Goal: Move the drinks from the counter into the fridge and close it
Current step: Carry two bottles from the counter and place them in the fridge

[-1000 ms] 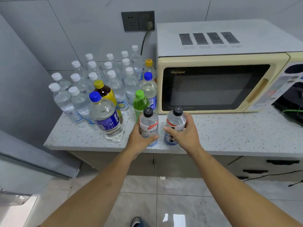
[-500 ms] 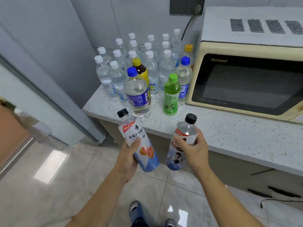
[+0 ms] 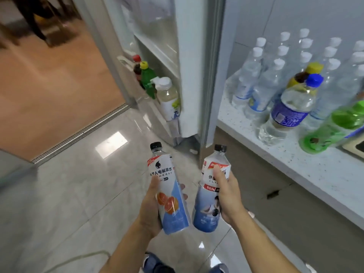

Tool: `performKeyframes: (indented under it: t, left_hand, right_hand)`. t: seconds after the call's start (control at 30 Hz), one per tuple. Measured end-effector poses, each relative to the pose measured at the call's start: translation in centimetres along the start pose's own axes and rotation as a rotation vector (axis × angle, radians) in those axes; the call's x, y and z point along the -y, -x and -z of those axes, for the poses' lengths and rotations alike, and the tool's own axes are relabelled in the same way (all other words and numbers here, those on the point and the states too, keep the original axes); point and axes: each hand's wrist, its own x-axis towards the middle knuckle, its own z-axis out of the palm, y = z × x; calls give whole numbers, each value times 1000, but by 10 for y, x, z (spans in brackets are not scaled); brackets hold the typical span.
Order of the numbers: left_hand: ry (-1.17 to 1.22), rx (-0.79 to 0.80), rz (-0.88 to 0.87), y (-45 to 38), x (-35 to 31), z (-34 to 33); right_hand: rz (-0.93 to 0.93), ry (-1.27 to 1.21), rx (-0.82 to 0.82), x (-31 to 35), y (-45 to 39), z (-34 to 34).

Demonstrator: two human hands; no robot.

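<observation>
Left hand (image 3: 149,209) and right hand (image 3: 228,196) each grip a black-capped plastic electrolyte bottle (image 3: 167,186), the right hand's being the second bottle (image 3: 211,186), while many drinks crowd the speckled counter (image 3: 295,154) on the right and the white fridge (image 3: 189,75) at the far middle stands open.

The floor (image 3: 65,194) is laid with glossy pale grey tiles, on which a bright rectangular light reflection (image 3: 111,144) is seen. A metal threshold strip (image 3: 78,133) separates the tiles from a brown wooden floor (image 3: 49,85) beyond. The wall (image 3: 295,14) at right is faced with large pale grey tiles.
</observation>
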Motion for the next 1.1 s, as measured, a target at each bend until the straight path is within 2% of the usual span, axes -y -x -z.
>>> performKeyframes:
  t: [0.17,0.3,0.47,0.53,0.8,0.93,1.1]
  left_hand:
    - [57,-75,-69,18,-56,85]
    - [90,-109,-123,27,-106,158]
    - [81,-236,-185,33,-164,224]
    - [102,-258,-186,30,-184,243]
    - [47,-294,-172,-26,-261,283]
    - [-22,-275,-195,-74,-313,293]
    - [-133,-286,-216,-127,-387,287]
  right_hand:
    - [-184,10,93,-21,-10,-107]
    - [-462,-117,175,-37,-26,-191]
    - [-702,-247,225,-52,-44,-274]
    - [-742,-271,277,-58,-52,-299]
    - [-612,-181,361,-71,-130,-392]
    - [-393,-5,409,-62,-186,-436]
    - [-161,147,367,-35,-248,-478]
